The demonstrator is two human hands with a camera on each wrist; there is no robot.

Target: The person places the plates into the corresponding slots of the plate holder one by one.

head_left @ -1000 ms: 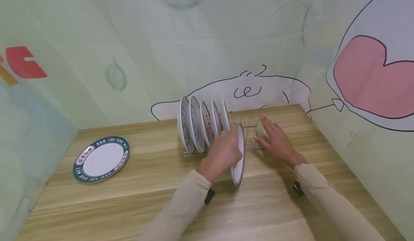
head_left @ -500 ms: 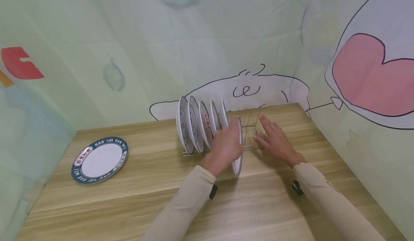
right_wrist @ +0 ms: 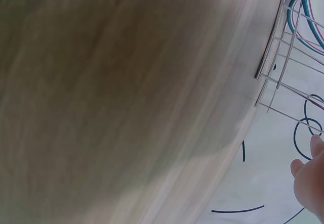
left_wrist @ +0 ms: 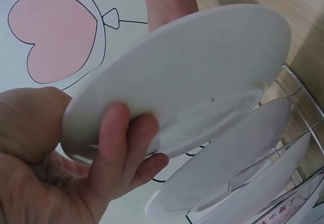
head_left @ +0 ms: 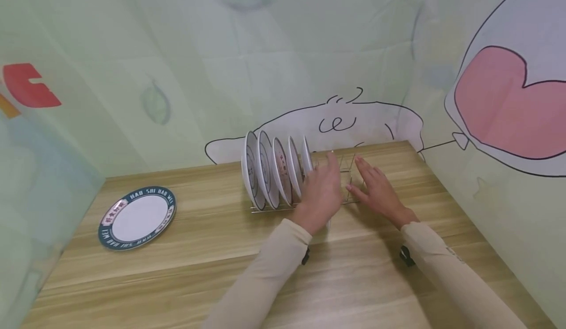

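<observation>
My left hand (head_left: pixel 322 191) grips a white plate (left_wrist: pixel 202 67) by its edge, with fingers on its pale underside in the left wrist view. From the head, the hand hides nearly all of that plate, which stands on edge over the wire dish rack (head_left: pixel 274 209). To the left, several plates (head_left: pixel 250 174) stand upright in the rack, and the held plate is beside the rightmost of them. At the rack's right end my right hand (head_left: pixel 381 191) has its fingers extended, fingertips right at the wires. Only a small part of this hand (right_wrist: pixel 310 181) shows in the right wrist view.
A plate with a dark teal lettered rim (head_left: pixel 107 233) lies flat on the wood-grain table (head_left: pixel 212 240) at the left. Behind the rack rises a pale printed wall covering (head_left: pixel 190 73), which also closes off the right side.
My left hand has carried the plate back into line with the rack and slightly right, so it now covers most of it. The right hand keeps its place.
</observation>
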